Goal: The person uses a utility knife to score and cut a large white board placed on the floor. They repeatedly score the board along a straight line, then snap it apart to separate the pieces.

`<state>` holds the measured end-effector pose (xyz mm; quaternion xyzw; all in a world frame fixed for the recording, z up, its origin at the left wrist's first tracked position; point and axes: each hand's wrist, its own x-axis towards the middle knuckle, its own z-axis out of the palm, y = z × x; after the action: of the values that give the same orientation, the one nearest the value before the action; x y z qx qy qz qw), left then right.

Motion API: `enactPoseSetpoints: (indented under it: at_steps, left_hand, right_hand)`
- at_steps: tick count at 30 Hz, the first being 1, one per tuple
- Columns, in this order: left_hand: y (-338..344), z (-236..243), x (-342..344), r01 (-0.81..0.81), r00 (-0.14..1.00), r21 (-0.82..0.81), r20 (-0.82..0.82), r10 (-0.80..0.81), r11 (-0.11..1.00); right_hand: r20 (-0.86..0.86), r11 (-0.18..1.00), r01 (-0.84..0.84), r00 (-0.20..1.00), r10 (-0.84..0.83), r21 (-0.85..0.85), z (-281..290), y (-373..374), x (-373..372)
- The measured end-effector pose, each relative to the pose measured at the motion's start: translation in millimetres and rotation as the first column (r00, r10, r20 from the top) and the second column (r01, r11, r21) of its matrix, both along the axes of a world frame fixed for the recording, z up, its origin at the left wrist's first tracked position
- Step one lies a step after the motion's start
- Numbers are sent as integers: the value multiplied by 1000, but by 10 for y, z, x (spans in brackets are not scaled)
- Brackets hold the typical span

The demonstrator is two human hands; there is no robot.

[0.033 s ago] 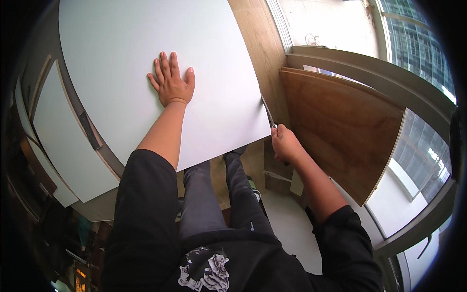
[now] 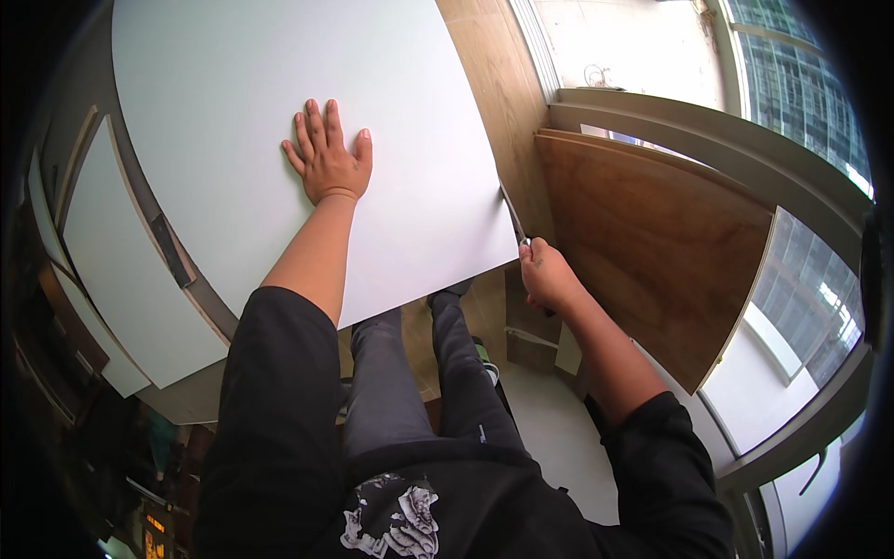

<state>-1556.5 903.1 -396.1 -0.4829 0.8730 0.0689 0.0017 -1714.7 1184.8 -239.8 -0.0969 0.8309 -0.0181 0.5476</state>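
My left hand (image 2: 328,158) lies flat on a large white board (image 2: 214,84), with fingers spread. At the board's right edge, my right hand (image 2: 545,270) is closed on the handle of a long, thin metal tool (image 2: 512,216). The tool runs up along that edge; I cannot make out exactly what kind it is. Part of the handle is hidden by my fingers.
A wooden surface (image 2: 484,56) shows beyond the board's right edge. Brown plywood (image 2: 652,252) leans at the right beside a window frame (image 2: 708,140). More white panels (image 2: 112,252) stand at the left. My legs are below the board's front edge.
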Motion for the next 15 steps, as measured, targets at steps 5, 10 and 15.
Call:
enactPoseSetpoints:
  at_steps: [5,10,15]
  left_hand:
    - [-10,6,22,3,1000,-7,-2,-3,1000]
    - [-17,24,7,-5,1000,3,19,5,1000]
    - [-4,-15,1,10,1000,-17,14,-10,1000]
  right_hand:
    - [54,998,40,998,-42,39,76,-88,-12]
    - [14,999,31,999,-32,23,-114,-53,32]
    - [-14,999,42,999,-41,12,-486,-33,3]
